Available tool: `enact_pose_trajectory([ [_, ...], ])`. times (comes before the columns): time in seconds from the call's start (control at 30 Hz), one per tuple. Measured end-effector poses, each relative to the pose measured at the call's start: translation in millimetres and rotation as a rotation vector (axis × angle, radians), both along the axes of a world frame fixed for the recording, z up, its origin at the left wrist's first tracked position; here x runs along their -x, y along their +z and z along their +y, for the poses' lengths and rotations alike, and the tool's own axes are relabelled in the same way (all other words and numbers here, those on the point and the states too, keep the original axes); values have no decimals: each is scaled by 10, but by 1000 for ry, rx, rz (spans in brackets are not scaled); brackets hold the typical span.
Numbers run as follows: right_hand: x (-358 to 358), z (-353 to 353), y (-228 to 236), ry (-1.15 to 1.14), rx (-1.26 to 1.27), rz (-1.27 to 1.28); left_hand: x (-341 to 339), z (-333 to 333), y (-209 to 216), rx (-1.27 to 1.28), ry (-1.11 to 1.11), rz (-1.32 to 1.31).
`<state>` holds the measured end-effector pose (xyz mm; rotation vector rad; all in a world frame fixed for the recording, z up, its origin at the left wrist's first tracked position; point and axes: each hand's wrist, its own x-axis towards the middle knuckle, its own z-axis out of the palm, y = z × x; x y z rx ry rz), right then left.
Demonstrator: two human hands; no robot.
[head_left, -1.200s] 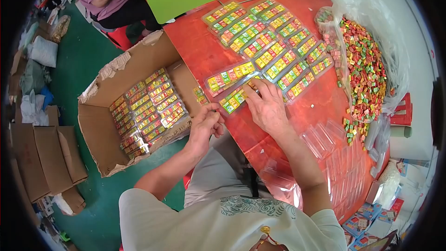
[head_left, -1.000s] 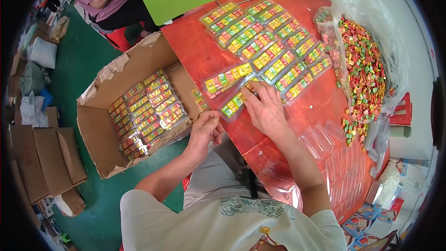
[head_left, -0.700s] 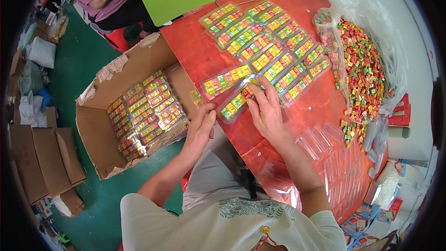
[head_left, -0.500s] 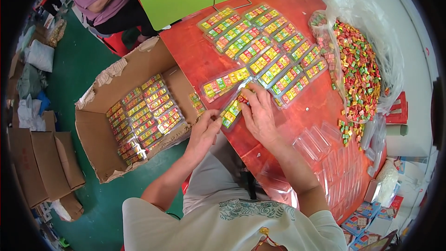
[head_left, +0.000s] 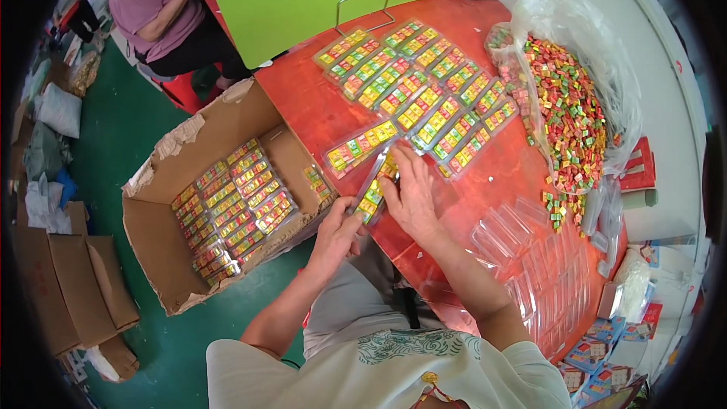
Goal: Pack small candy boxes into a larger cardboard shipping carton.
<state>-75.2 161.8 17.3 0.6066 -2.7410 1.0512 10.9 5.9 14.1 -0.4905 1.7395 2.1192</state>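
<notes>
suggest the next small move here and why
Probably press the tiles flat with the right hand while the left hand steadies the tray, since the right hand reaches over its far part and the left is at its near end.

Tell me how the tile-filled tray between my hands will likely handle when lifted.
The tray is probably fairly stiff: it looks straight between the left hand and right hand. It is likely light, being slim with a single row of small tiles. Its glossy clear plastic may feel slippery.
</notes>
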Motion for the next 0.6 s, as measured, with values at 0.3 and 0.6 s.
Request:
enact_pose_trajectory([
  [0.3, -198, -55, -64, 53, -40, 22, -118, 113, -144, -162, 73, 57],
  [0.6, -308, -116, -179, 50, 121, -8, -323, 283, -226, -261, 127, 69],
])
